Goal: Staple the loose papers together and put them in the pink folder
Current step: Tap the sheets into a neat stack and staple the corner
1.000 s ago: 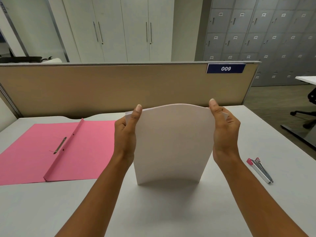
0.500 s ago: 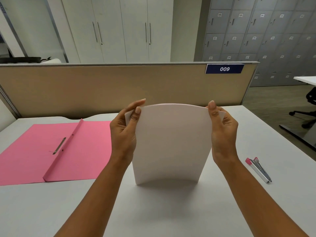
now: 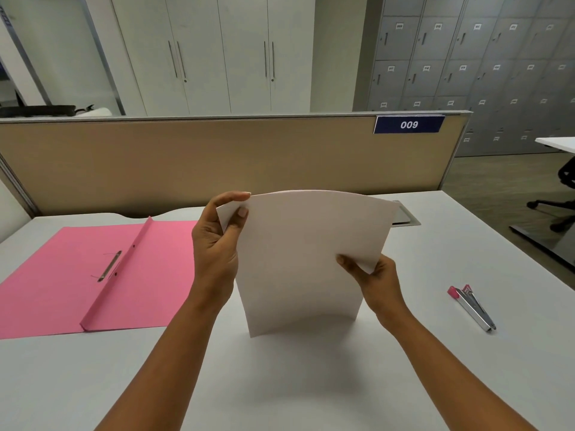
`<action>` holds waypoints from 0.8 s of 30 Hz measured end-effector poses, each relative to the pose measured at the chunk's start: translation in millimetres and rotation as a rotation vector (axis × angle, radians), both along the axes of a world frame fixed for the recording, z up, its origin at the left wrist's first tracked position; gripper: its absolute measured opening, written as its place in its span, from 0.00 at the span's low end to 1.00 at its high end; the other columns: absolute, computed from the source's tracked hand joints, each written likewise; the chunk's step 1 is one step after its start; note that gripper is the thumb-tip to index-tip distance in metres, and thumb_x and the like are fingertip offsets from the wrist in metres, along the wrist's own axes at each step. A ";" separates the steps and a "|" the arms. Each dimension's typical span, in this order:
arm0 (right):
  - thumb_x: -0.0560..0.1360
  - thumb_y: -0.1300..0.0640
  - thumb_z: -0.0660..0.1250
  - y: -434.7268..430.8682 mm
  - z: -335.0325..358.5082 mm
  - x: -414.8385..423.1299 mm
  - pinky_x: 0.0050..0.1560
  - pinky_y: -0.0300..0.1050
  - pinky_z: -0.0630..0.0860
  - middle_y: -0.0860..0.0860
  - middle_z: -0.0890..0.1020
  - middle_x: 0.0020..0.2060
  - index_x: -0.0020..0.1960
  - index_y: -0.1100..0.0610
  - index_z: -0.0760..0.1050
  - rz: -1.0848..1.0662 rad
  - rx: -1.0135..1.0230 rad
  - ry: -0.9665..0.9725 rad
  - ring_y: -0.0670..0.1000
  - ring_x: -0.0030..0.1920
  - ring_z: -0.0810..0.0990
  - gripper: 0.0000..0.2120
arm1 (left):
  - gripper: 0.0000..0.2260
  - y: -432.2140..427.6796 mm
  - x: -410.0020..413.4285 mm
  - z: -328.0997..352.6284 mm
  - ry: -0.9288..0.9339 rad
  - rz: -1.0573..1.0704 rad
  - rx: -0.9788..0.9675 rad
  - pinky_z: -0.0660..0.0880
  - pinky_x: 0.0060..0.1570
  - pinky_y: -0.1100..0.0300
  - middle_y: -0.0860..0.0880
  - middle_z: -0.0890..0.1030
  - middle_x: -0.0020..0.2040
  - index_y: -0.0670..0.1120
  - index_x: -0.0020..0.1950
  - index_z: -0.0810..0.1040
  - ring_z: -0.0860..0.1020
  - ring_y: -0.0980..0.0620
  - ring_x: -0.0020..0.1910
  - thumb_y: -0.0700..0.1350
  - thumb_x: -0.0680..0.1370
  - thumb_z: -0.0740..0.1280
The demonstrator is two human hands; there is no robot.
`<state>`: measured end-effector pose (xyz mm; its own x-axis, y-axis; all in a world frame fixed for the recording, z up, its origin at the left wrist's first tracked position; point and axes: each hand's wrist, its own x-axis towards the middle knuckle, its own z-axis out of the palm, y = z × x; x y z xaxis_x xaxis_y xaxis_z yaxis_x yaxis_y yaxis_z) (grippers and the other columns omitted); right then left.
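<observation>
A stack of white papers stands upright on its bottom edge at the middle of the white desk, bowed slightly. My left hand pinches the stack's top left corner between thumb and fingers. My right hand grips the stack's right edge about halfway down, thumb on the front. The pink folder lies open flat on the desk to the left, its metal fastener showing along the spine. A silver stapler with pink ends lies on the desk to the right, apart from both hands.
A beige divider panel with a blue "009" label closes the desk's far edge. A grey cable flap sits behind the papers. Cabinets and lockers stand beyond; an office chair base is on the floor at far right.
My right hand slid down from the top right corner to the middle of the right edge. My left hand shifted to pinching the top left corner. The papers tilted slightly.
</observation>
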<state>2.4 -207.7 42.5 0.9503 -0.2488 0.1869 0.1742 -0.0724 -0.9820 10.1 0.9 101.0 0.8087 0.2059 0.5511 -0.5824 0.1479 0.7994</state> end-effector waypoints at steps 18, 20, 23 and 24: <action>0.74 0.59 0.63 52.1 93.7 16.5 0.45 0.42 0.63 0.55 0.81 0.52 0.53 0.49 0.79 0.155 -1.465 -0.066 0.58 0.55 0.78 0.11 | 0.18 47.5 2.3 -82.7 0.462 -0.099 0.283 0.77 0.37 0.72 0.63 0.84 0.35 0.50 0.51 0.78 0.83 0.64 0.37 0.29 0.69 0.69; 0.75 0.60 0.62 60.4 83.9 16.9 0.44 0.43 0.63 0.55 0.80 0.53 0.56 0.50 0.78 0.204 -1.537 -0.056 0.59 0.54 0.78 0.13 | 0.15 44.6 0.3 -90.1 0.495 -0.090 0.253 0.75 0.32 0.73 0.61 0.84 0.33 0.48 0.47 0.79 0.81 0.63 0.32 0.29 0.69 0.69; 0.75 0.61 0.62 66.2 66.9 18.0 0.42 0.43 0.62 0.56 0.80 0.52 0.54 0.52 0.78 0.263 -1.575 -0.041 0.59 0.53 0.78 0.12 | 0.10 41.5 -1.0 -100.7 0.542 -0.054 0.202 0.77 0.34 0.69 0.58 0.85 0.34 0.48 0.44 0.80 0.81 0.59 0.33 0.33 0.69 0.71; 0.74 0.62 0.62 66.3 62.0 18.5 0.42 0.43 0.63 0.56 0.81 0.51 0.53 0.53 0.79 0.272 -1.569 -0.039 0.59 0.53 0.78 0.11 | 0.09 41.2 -1.0 -104.4 0.559 -0.050 0.187 0.78 0.36 0.67 0.57 0.85 0.35 0.48 0.43 0.80 0.82 0.58 0.34 0.34 0.69 0.71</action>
